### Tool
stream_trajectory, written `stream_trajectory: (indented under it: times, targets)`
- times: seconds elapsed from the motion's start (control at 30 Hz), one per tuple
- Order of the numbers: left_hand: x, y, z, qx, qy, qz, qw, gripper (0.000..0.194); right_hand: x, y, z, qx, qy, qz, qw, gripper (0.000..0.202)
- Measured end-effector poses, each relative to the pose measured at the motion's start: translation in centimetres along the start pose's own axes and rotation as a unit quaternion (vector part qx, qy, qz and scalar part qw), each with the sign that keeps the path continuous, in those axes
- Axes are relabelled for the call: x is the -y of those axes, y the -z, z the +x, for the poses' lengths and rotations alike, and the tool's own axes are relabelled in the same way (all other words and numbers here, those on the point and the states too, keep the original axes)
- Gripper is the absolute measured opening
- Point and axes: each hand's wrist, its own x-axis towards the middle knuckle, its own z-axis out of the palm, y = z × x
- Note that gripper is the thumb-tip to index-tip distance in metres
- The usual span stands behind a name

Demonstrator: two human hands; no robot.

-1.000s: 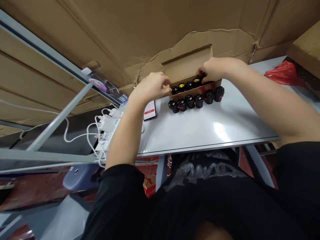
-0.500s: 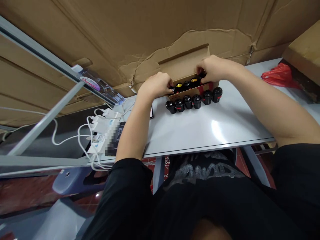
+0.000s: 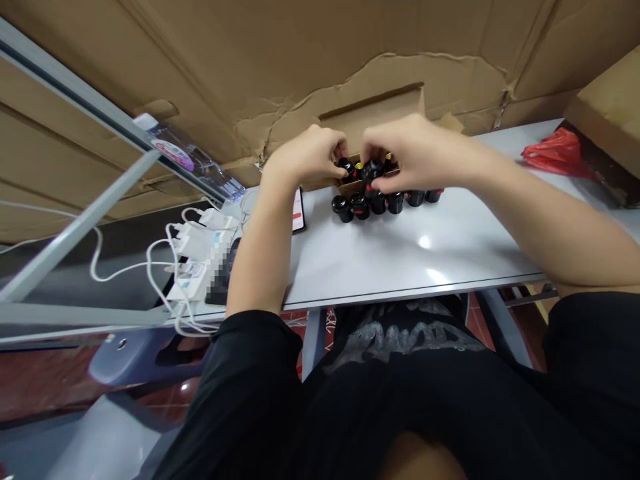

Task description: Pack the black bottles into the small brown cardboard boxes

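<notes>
An open cardboard box [image 3: 373, 120] at the back of the white table [image 3: 345, 260] holds several black parts, some with yellow inside. My right hand [image 3: 400, 153] grips a black cap [image 3: 371, 173] with a red mark, raised over the box's front edge. At the box's left end, my left hand [image 3: 320, 157] has its fingers closed round another black part [image 3: 346, 168]. In front of the box stands a row of black caps [image 3: 361, 205] with red marks, its right part partly behind my right hand.
A phone [image 3: 299, 212] lies beside my left forearm. White chargers and cables [image 3: 193, 247] are at the left, below a plastic bottle [image 3: 193, 160] near the metal frame. A red plastic bag [image 3: 557, 153] lies at the right, near a carton [image 3: 613, 113].
My right hand has moved left from the box's right end and now holds a black cap up. My left hand has stayed at the left end, slightly raised. The view has shifted a little.
</notes>
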Motion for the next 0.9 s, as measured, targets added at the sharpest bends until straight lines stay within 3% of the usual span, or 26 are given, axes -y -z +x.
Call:
stream_trajectory:
  times: [0.17,0.3,0.47,0.63,0.73,0.9]
  targets:
    - [-1.0,4.2,-3.8,-0.038,-0.026,-0.07,0.997,0.025,1.7,-4.8,0.2,0.099,0.135,-0.076,0.983,0.014]
    - [-2.0,5.8,-8.5,-0.054,-0.002,-0.088,0.995,0.035,1.5,-7.0,0.2,0.097,0.19,-0.108,0.971,0.009]
    - [-1.3,3.2,-12.1,0.013,-0.006,-0.082,0.997,0.031,0.0,-7.8,0.4,0.067,0.199,-0.128,0.969,0.013]
    - [0.3,-0.6,-11.9,0.056,-0.035,-0.1,0.993,0.029,-1.8,-6.4,0.7,0.029,0.169,-0.094,0.981,0.034]
    - [0.6,-2.1,-11.3,0.073,-0.047,-0.109,0.99,0.028,-4.7,-5.5,1.1,-0.038,0.089,-0.089,0.991,0.04]
    - [1.1,-3.6,-10.8,0.055,-0.064,-0.111,0.99,0.035,-10.4,-5.6,1.7,-0.055,0.016,-0.069,0.996,0.048]
